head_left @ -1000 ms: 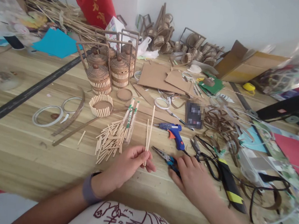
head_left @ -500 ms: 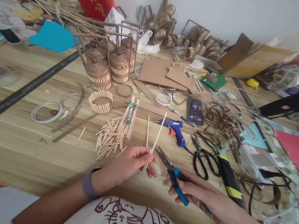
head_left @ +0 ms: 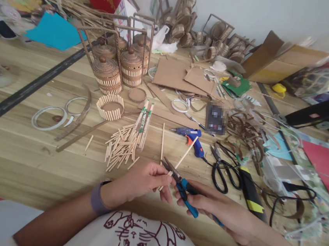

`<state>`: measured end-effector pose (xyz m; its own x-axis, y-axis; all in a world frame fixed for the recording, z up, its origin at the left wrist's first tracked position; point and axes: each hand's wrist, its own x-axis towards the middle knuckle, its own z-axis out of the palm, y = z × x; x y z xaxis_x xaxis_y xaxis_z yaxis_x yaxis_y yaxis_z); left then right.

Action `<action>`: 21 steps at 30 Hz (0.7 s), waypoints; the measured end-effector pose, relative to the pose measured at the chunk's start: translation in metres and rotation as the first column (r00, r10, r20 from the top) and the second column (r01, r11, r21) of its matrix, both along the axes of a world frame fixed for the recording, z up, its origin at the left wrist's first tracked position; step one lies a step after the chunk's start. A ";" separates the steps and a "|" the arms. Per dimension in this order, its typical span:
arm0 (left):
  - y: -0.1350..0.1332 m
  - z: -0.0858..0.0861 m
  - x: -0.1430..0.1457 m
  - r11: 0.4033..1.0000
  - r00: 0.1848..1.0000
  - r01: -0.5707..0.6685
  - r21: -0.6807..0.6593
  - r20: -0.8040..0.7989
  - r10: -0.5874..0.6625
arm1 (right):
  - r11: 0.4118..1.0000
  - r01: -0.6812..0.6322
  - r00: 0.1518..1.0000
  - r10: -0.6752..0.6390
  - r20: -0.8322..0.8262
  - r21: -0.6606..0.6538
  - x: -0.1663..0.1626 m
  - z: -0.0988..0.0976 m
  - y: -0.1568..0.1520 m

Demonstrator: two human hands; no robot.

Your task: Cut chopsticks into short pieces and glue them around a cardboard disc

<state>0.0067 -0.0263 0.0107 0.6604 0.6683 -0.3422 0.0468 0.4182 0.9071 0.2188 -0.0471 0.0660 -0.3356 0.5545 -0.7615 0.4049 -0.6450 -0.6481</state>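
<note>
My left hand (head_left: 144, 177) pinches a thin wooden stick (head_left: 183, 158) that slants up to the right. My right hand (head_left: 217, 207) grips blue-handled pliers (head_left: 181, 186), whose open jaws sit around the stick just beyond my left fingertips. A second long stick (head_left: 162, 142) lies on the wooden table (head_left: 16, 158) above my left hand. A heap of short cut sticks (head_left: 122, 148) is to the left of it.
A blue glue gun (head_left: 193, 138), black scissors (head_left: 221, 170) and a black-and-yellow knife (head_left: 251, 192) lie right of my hands. A small stick-walled ring basket (head_left: 110, 107), woven lidded baskets (head_left: 107, 76), tape rings (head_left: 49, 118), cardboard sheets (head_left: 172, 77) and a phone (head_left: 215, 118) fill the far table.
My right hand picked the pliers up off the table and brought them left to the stick. The left hand tilted the stick to the right. The camera dipped slightly.
</note>
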 end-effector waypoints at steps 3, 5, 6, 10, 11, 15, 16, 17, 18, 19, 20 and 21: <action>-0.001 -0.003 0.000 0.999 1.000 0.014 -0.033 0.027 -0.013 | 0.999 -0.034 0.999 0.034 0.000 0.019 -0.002 0.001 0.001; -0.001 -0.003 0.001 0.999 0.999 0.026 -0.045 0.037 -0.024 | 0.999 -0.042 0.999 0.042 0.009 0.028 -0.002 0.000 0.002; -0.001 -0.003 0.001 0.998 0.999 0.032 -0.047 0.041 -0.030 | 0.998 -0.047 0.999 0.046 0.012 0.034 -0.002 0.000 0.002; -0.001 -0.004 0.002 0.997 0.998 0.044 -0.057 0.057 -0.041 | 0.992 -0.097 0.995 0.097 0.008 0.079 -0.002 -0.002 0.002; -0.001 -0.004 0.002 0.997 0.997 0.047 -0.061 0.057 -0.043 | 0.991 -0.106 0.994 0.107 0.004 0.085 -0.003 -0.002 0.002; 0.000 -0.004 0.002 0.996 0.997 0.049 -0.075 0.063 -0.045 | 0.990 -0.112 0.994 0.113 -0.001 0.082 -0.004 -0.001 0.002; 0.000 -0.004 0.002 0.996 0.997 0.049 -0.076 0.060 -0.045 | 0.990 -0.115 0.993 0.115 -0.003 0.084 -0.004 -0.001 0.002; 0.000 -0.004 0.001 0.996 0.998 0.047 -0.072 0.054 -0.043 | 0.989 -0.119 0.993 0.120 -0.007 0.088 -0.005 -0.001 0.002; 0.000 -0.004 0.001 0.997 0.998 0.046 -0.070 0.047 -0.042 | 0.988 -0.125 0.992 0.126 -0.011 0.091 -0.005 -0.001 0.002; 0.000 -0.004 0.001 0.997 0.998 0.045 -0.068 0.042 -0.042 | 0.988 -0.127 0.992 0.129 -0.012 0.092 -0.005 0.000 0.002; 0.000 -0.004 0.001 0.997 0.998 0.045 -0.070 0.040 -0.042 | 0.988 -0.128 0.992 0.129 -0.007 0.092 -0.006 0.000 0.002; 0.000 -0.004 0.001 0.996 0.998 0.046 -0.073 0.042 -0.043 | 0.987 -0.128 0.992 0.128 0.003 0.093 -0.006 -0.001 0.002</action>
<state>0.0081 -0.0266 0.0068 0.7030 0.6119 -0.3625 0.0310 0.4828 0.8752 0.2130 -0.0447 0.0655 -0.4101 0.5750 -0.7079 0.4784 -0.5252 -0.7038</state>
